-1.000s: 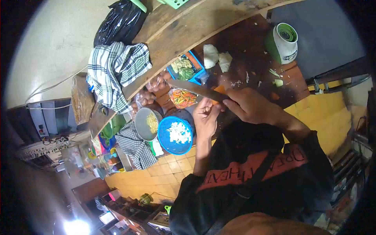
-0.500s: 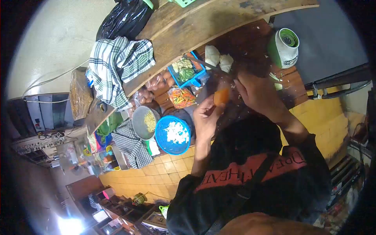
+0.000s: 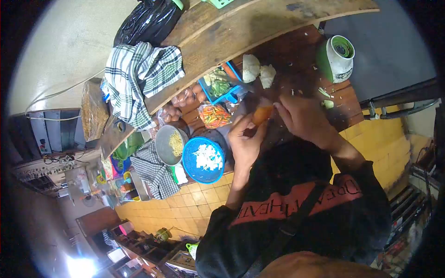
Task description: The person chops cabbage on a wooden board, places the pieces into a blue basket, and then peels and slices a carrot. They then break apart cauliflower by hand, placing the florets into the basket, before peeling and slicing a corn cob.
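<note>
My left hand is closed around a piece of carrot, its orange end showing above the fingers. Close on its right, my right hand has its fingers curled at the carrot's far end. The knife it held a moment before is hard to make out now; a pale, blurred blade seems to lie over the carrot. Left of my left hand, a blue basket holds chopped white pieces. Beyond the hands lie two pale vegetable chunks.
A grey strainer with yellow strands stands beside the basket. Behind are a bag of chillies and a blue tray of vegetables. A green-white blender base stands at the right. A raised wooden shelf overhangs the far side.
The knife in my right hand has swung from pointing away to the left, down toward the carrot. My left hand has tilted the carrot slightly.
</note>
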